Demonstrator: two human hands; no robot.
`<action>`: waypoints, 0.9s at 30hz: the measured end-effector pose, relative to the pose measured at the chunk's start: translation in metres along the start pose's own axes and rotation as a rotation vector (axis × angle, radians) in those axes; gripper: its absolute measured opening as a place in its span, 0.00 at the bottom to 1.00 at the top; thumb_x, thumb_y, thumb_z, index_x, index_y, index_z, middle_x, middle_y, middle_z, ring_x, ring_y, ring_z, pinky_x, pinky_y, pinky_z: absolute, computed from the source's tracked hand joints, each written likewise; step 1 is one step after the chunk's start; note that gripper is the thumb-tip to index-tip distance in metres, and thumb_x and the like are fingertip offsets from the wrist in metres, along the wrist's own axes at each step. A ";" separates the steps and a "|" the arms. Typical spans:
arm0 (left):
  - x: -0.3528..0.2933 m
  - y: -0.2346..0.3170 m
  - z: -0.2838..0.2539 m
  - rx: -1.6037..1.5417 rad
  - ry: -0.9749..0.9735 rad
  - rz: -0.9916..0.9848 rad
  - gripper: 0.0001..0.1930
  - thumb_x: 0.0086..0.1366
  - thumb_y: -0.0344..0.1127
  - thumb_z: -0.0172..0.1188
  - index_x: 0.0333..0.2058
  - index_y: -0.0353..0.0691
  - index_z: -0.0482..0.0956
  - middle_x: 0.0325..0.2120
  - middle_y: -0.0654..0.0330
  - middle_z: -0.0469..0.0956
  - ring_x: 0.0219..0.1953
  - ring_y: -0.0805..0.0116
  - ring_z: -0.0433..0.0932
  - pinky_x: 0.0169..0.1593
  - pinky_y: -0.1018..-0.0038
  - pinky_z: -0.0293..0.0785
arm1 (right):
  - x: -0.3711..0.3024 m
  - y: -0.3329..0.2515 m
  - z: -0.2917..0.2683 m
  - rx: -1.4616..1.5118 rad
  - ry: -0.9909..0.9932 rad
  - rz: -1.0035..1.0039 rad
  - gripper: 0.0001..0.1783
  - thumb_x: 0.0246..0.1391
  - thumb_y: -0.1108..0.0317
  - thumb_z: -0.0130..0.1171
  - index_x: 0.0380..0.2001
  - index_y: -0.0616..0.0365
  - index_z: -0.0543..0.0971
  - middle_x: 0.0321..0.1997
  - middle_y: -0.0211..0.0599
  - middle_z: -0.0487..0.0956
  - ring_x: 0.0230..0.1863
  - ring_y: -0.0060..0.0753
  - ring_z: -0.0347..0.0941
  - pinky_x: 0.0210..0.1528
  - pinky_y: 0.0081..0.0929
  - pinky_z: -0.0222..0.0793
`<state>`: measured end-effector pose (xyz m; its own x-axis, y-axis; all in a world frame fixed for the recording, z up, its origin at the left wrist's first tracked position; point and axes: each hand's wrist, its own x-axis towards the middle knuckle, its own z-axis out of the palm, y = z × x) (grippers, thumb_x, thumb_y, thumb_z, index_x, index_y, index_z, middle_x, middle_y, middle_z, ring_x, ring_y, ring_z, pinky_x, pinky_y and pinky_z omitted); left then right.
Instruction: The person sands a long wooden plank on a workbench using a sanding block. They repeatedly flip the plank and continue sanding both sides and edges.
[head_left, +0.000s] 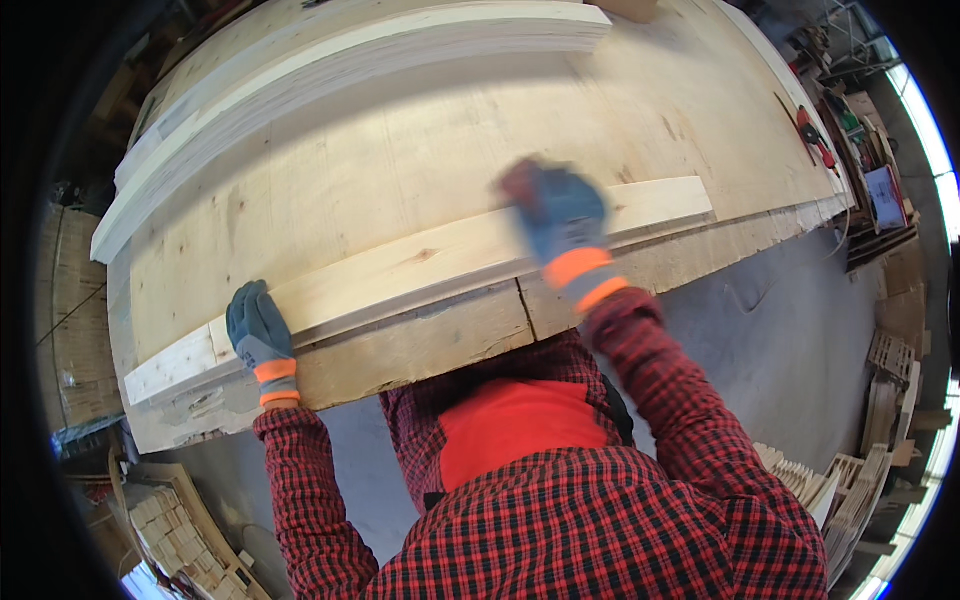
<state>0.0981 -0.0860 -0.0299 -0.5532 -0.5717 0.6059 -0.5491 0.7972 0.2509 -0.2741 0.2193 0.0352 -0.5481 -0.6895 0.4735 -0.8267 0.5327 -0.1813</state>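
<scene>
Blue-grey-gloved L hand [260, 325] lies, grip unclenched, across long, pale wooden plank [400, 260] set along near edge of broad, pale wooden counter [450, 140]; R hand [562, 212], gloved alike, blurs w/ motion over plank's R part, grip can't tell.

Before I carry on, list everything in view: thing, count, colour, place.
table: one, pale wood, centre
plank: at least one, pale, table's near edge
boards: several, pale, stacked at the table's far side
tool: one, red and black, table's right side
flat item: one, blue, far right
wood blocks: many, pale, lower left
wood strips: several, pale, lower right
floor: one, grey, beneath the table
shirt: one, red and black checks, bottom centre
left hand: one, blue glove with orange bands, on the plank
right hand: one, matching glove, over the plank, grip blurred
</scene>
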 end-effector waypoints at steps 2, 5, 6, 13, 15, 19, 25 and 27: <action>0.004 0.005 -0.004 0.014 -0.023 -0.002 0.12 0.76 0.34 0.55 0.45 0.36 0.87 0.48 0.47 0.86 0.53 0.45 0.82 0.61 0.54 0.76 | 0.002 -0.101 0.024 0.076 -0.230 -0.060 0.21 0.58 0.47 0.68 0.48 0.48 0.85 0.47 0.45 0.85 0.48 0.49 0.82 0.51 0.50 0.77; 0.007 0.010 -0.010 0.019 -0.018 0.003 0.12 0.76 0.34 0.55 0.45 0.36 0.87 0.48 0.47 0.86 0.53 0.45 0.82 0.61 0.54 0.76 | -0.001 -0.175 0.043 0.133 -0.346 -0.326 0.40 0.59 0.41 0.67 0.67 0.53 0.74 0.63 0.52 0.77 0.63 0.53 0.73 0.66 0.54 0.67; 0.008 0.011 -0.011 0.024 -0.021 0.003 0.12 0.76 0.34 0.55 0.45 0.36 0.87 0.48 0.47 0.86 0.53 0.45 0.82 0.61 0.54 0.76 | 0.001 -0.171 0.043 0.191 -0.304 -0.327 0.40 0.59 0.40 0.66 0.67 0.53 0.75 0.61 0.51 0.79 0.60 0.55 0.75 0.65 0.54 0.69; 0.005 0.011 -0.007 0.038 -0.006 0.017 0.12 0.75 0.32 0.56 0.46 0.36 0.87 0.48 0.47 0.87 0.53 0.46 0.83 0.62 0.55 0.76 | -0.028 0.066 -0.042 -0.351 0.091 0.023 0.24 0.63 0.44 0.64 0.51 0.51 0.82 0.42 0.48 0.86 0.42 0.52 0.85 0.47 0.49 0.81; 0.004 0.011 -0.007 0.036 -0.006 0.014 0.12 0.76 0.33 0.56 0.46 0.36 0.87 0.48 0.47 0.87 0.53 0.46 0.83 0.62 0.55 0.76 | -0.046 0.103 -0.056 -0.519 0.220 0.181 0.23 0.65 0.48 0.65 0.52 0.53 0.82 0.45 0.49 0.86 0.43 0.51 0.84 0.47 0.46 0.81; 0.004 0.011 -0.008 0.017 -0.014 -0.003 0.12 0.75 0.33 0.56 0.46 0.36 0.87 0.48 0.48 0.86 0.53 0.46 0.82 0.61 0.55 0.76 | -0.058 0.030 -0.033 -0.075 0.126 0.039 0.13 0.63 0.58 0.68 0.47 0.49 0.82 0.35 0.40 0.80 0.38 0.48 0.80 0.41 0.48 0.77; 0.007 0.008 -0.007 0.024 -0.023 0.001 0.12 0.75 0.33 0.55 0.45 0.36 0.87 0.49 0.48 0.86 0.54 0.46 0.82 0.62 0.55 0.76 | -0.044 -0.173 0.030 0.316 -0.001 -0.429 0.36 0.52 0.48 0.73 0.60 0.55 0.78 0.65 0.56 0.76 0.61 0.58 0.74 0.63 0.56 0.69; 0.007 0.007 -0.006 0.028 -0.010 0.020 0.12 0.75 0.32 0.55 0.45 0.36 0.87 0.49 0.47 0.87 0.54 0.45 0.82 0.62 0.55 0.76 | -0.048 -0.152 0.026 0.315 0.000 -0.386 0.37 0.52 0.47 0.73 0.60 0.54 0.79 0.66 0.55 0.76 0.62 0.59 0.74 0.63 0.56 0.69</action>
<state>0.0939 -0.0830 -0.0188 -0.5704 -0.5581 0.6026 -0.5556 0.8025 0.2174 -0.1254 0.1583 0.0174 -0.1950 -0.8072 0.5571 -0.9674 0.0647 -0.2449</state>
